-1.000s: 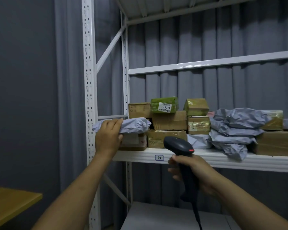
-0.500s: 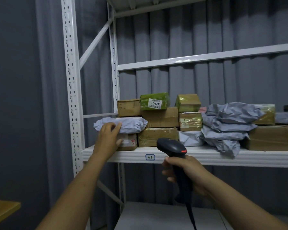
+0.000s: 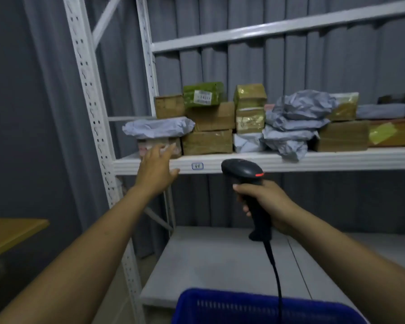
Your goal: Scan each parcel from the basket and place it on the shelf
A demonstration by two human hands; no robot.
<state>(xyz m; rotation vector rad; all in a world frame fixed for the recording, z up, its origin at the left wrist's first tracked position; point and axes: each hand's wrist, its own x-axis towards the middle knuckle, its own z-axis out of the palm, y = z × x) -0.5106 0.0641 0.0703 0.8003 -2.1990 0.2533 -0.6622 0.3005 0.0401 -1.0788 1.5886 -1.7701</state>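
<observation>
**Grey-curtained storeroom, white rack: parcel down, next one due from the basket**

Grey curtains hang behind a white metal rack whose middle shelf (image 3: pixel 313 160) carries stacked cartons and soft mailers. Near the shelf's left end, by the front edge, a grey mailer parcel (image 3: pixel 158 127) lies flat on a small carton (image 3: pixel 147 141) and overhangs it on both sides. The left hand (image 3: pixel 156 169) hovers open with its fingers spread in front of that carton and just below the mailer, holding nothing. The right hand (image 3: pixel 264 202) is wrapped round the handle of the black scanner (image 3: pixel 241 170), whose cable trails down towards the blue basket (image 3: pixel 220 307) at the bottom of the view. A yellow bench (image 3: pixel 9 232) stands off to the left.

The placing looks done, so the step is probably the reach for the next parcel. The person should draw the open hand straight down and clear of the overhanging mailer, which a brushing finger could easily drag off its narrow perch. The cable should stay outside the basket, whose contents are hidden here.
</observation>
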